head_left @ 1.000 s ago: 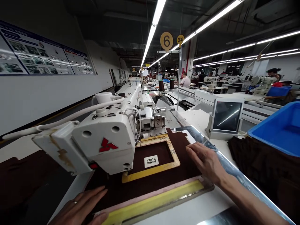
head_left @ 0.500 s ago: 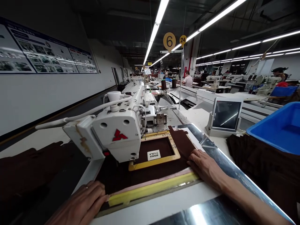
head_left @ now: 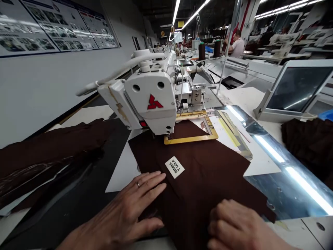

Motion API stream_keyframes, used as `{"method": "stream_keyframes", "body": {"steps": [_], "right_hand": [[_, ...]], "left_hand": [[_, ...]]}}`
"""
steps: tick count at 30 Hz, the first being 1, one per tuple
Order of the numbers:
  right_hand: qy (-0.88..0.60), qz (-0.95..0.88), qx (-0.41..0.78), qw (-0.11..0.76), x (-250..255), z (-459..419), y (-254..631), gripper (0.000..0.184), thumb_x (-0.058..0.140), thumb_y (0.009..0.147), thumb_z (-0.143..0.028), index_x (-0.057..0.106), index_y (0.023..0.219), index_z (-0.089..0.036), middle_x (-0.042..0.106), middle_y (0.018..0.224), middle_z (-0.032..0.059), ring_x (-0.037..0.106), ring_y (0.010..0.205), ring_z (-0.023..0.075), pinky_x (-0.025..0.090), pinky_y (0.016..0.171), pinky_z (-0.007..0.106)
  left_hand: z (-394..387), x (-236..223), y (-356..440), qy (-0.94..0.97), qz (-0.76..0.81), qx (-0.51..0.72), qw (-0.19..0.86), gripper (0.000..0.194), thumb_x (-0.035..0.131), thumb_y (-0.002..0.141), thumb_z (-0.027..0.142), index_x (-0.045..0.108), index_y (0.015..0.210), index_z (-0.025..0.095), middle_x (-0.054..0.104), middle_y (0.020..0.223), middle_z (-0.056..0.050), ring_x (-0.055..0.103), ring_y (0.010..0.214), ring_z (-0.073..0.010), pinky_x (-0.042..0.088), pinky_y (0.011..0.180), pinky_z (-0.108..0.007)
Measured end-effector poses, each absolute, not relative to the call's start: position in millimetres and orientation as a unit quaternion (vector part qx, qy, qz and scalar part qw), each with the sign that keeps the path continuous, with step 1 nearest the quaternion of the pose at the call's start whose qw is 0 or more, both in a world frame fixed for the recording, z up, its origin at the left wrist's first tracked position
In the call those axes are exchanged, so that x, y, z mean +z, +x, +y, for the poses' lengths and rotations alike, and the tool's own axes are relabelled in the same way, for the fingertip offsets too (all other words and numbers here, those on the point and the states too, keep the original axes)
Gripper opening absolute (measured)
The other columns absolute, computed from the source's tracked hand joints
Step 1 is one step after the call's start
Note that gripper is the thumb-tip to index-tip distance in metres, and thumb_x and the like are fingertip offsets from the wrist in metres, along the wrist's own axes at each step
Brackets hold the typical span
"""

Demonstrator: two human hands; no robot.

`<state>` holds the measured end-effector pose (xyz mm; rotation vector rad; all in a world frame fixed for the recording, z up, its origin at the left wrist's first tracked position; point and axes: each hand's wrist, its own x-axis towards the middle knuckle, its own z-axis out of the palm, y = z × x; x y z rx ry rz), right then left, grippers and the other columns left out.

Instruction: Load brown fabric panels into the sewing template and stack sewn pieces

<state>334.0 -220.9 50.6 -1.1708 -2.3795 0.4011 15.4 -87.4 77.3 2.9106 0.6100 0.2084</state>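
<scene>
A dark brown cloth panel (head_left: 205,184) lies across the table in front of me, with a white "BIMBA Y LOLA" label (head_left: 174,167) on it. My left hand (head_left: 125,206), wearing a ring, rests flat on the panel's left side, fingers spread slightly. My right hand (head_left: 234,225) is curled on the panel's near right part and grips the cloth. Behind the panel stands a white sewing machine head (head_left: 151,97) with a red logo. The panel's far corner lies within a yellow rectangular frame (head_left: 192,130) under the needle area.
A yellow-and-grey template plate (head_left: 234,133) lies on white sheeting to the right, beside a polished steel surface (head_left: 286,184). Stacked brown cloth lies at left (head_left: 49,152) and right (head_left: 307,146). A monitor (head_left: 296,90) stands at right. A co-worker (head_left: 237,45) sits beyond.
The cloth has slid toward me out of the yellow frame, and its label has turned. The yellow-edged plate has moved to the right. My hands are closer together, and the view has tilted down.
</scene>
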Motion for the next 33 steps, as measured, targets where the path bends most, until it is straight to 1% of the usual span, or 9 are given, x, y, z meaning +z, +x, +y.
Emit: {"method": "stream_keyframes", "body": {"steps": [5,10,15,19,21,24,26,29,33], "right_hand": [[-0.479,-0.824,0.13,0.273,64.5,-214.0,357.7,0.018,0.046,0.106,-0.018,0.061,0.115,-0.02,0.064,0.117,0.0108,0.063,0.105,0.0196,0.052,0.086,0.03],[-0.475,-0.847,0.097,0.218,55.5,-181.8,358.5,0.034,0.051,0.107,-0.029,0.052,0.14,-0.021,0.054,0.143,0.0116,0.048,0.131,0.0282,0.043,0.106,0.045],[-0.467,-0.865,0.091,0.162,46.6,-147.5,348.9,0.019,0.046,0.109,-0.028,0.063,0.108,-0.021,0.062,0.109,0.0071,0.054,0.098,0.0253,0.044,0.086,0.045],[-0.472,-0.865,0.099,0.142,55.5,-136.7,343.3,0.024,0.042,0.109,-0.025,0.056,0.09,-0.02,0.057,0.094,0.0046,0.048,0.086,0.0226,0.04,0.08,0.042],[-0.468,-0.852,0.165,0.166,67.3,-135.9,342.1,0.024,0.043,0.109,-0.027,0.054,0.089,-0.02,0.056,0.094,0.0036,0.048,0.086,0.0213,0.04,0.081,0.04],[-0.448,-0.811,0.308,0.214,86.8,-138.0,339.7,0.027,0.044,0.11,-0.03,0.05,0.085,-0.021,0.056,0.09,0.0003,0.05,0.084,0.0177,0.041,0.08,0.035],[-0.436,-0.781,0.38,0.236,95.0,-139.9,336.9,0.029,0.045,0.11,-0.032,0.048,0.083,-0.021,0.056,0.088,-0.0011,0.052,0.082,0.0158,0.041,0.077,0.032],[-0.432,-0.737,0.455,0.253,97.8,-140.7,332.9,0.032,0.049,0.108,-0.038,0.049,0.082,-0.02,0.054,0.085,-0.0024,0.05,0.075,0.0138,0.039,0.068,0.028],[-0.428,-0.693,0.52,0.255,97.5,-139.9,330.1,0.04,0.055,0.105,-0.047,0.045,0.077,-0.02,0.042,0.071,-0.0056,0.037,0.065,0.0115,0.028,0.056,0.027]], "left_hand": [[-102.8,72.5,21.1,0.975,0.199,0.041,0.088,0.075,0.071,0.098,0.03,0.034,0.161,0.019,0.034,0.166,-0.01,0.029,0.154,-0.0323,0.036,0.123,-0.052],[-101.0,71.5,24.2,0.978,0.191,-0.006,0.087,0.072,0.064,0.102,0.04,0.03,0.163,0.021,0.036,0.165,-0.01,0.034,0.152,-0.032,0.036,0.122,-0.056],[-97.9,69.4,24.5,0.977,0.188,0.01,0.098,0.068,0.066,0.1,0.046,0.04,0.158,0.022,0.043,0.161,-0.011,0.041,0.148,-0.0326,0.036,0.122,-0.058],[-99.7,68.1,26.5,0.973,0.196,0.034,0.118,0.086,0.076,0.092,0.051,0.034,0.16,0.02,0.049,0.156,-0.014,0.045,0.144,-0.0324,0.033,0.123,-0.056],[-101.8,68.2,28.2,0.965,0.219,0.06,0.134,0.085,0.077,0.092,0.036,0.031,0.161,0.019,0.049,0.155,-0.014,0.045,0.144,-0.0318,0.034,0.123,-0.053],[-104.1,71.2,32.6,0.946,0.241,0.136,0.17,0.069,0.061,0.094,0.01,0.037,0.158,0.021,0.054,0.15,-0.013,0.048,0.139,-0.0298,0.039,0.119,-0.05],[-104.8,76.3,37.4,0.923,0.237,0.202,0.227,0.053,0.054,0.097,0.009,0.052,0.148,0.022,0.064,0.136,-0.012,0.058,0.126,-0.0288,0.044,0.111,-0.048],[-106.4,88.6,46.2,0.859,0.279,0.255,0.345,0.024,0.054,0.099,0.019,0.074,0.111,0.022,0.074,0.098,-0.008,0.067,0.091,-0.0237,0.053,0.086,-0.037],[-110.2,104.6,51.8,0.813,0.347,0.242,0.4,0.024,0.054,0.097,0.02,0.076,0.087,0.019,0.071,0.077,-0.003,0.064,0.068,-0.0163,0.047,0.062,-0.025]]}}
